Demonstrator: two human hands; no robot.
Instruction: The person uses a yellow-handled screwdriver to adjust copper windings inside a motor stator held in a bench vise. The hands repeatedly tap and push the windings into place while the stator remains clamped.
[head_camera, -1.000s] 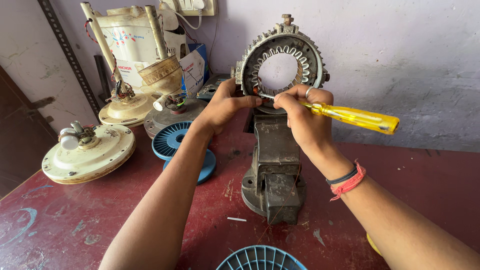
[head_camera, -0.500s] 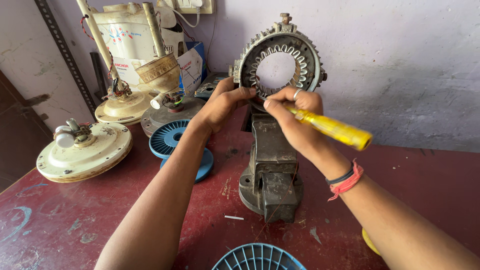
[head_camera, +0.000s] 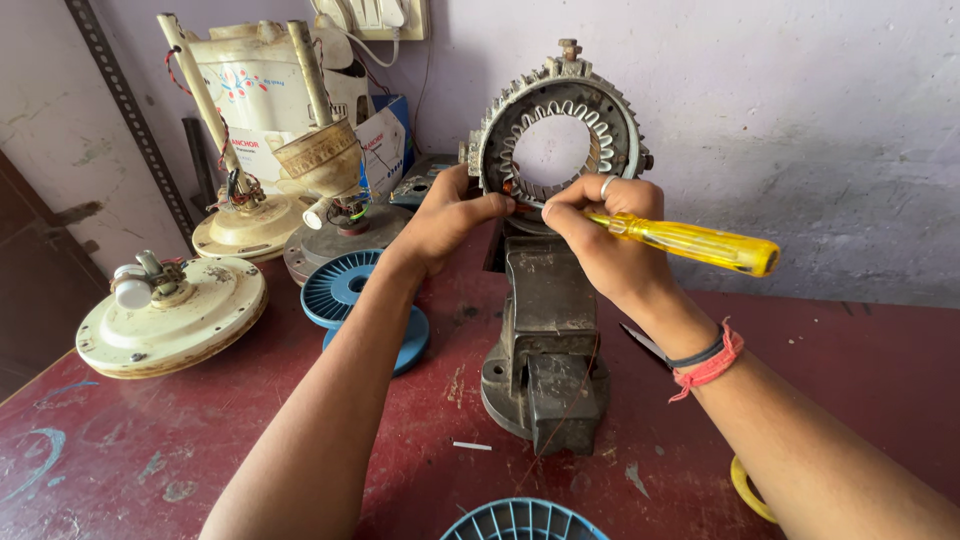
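- Head view: a dark, worn bench vise (head_camera: 545, 340) stands in the middle of a red worktop (head_camera: 200, 450), and I place everything else by it.
- Clamped upright above the vise is a round metal stator ring (head_camera: 560, 135), toothed on the outside and slotted inside, its open centre facing the person.
- The left hand (head_camera: 445, 220) is up at the lower left edge of the ring, just above the vise, fingers pinched together on something small there; what it pinches is too small to tell.
- The right hand (head_camera: 600, 235) is closed around a yellow-handled screwdriver (head_camera: 690, 243), whose handle juts out to the right of the vise while the tip end meets the ring's lower inner edge beside the left fingers.
- On the right wrist sit a red thread and a dark band (head_camera: 705, 360).
- Left of the vise lies a blue plastic spool (head_camera: 350, 290), and further left a cream fan motor housing (head_camera: 170, 315).
- Behind those, well left of the vise, more cream fan parts (head_camera: 260, 150) lean against the wall.
- In front of the vise, at the bottom edge, shows a blue ribbed disc (head_camera: 520, 522).
- At the vise's lower right a yellow loop (head_camera: 745, 490) peeks from under the right forearm.
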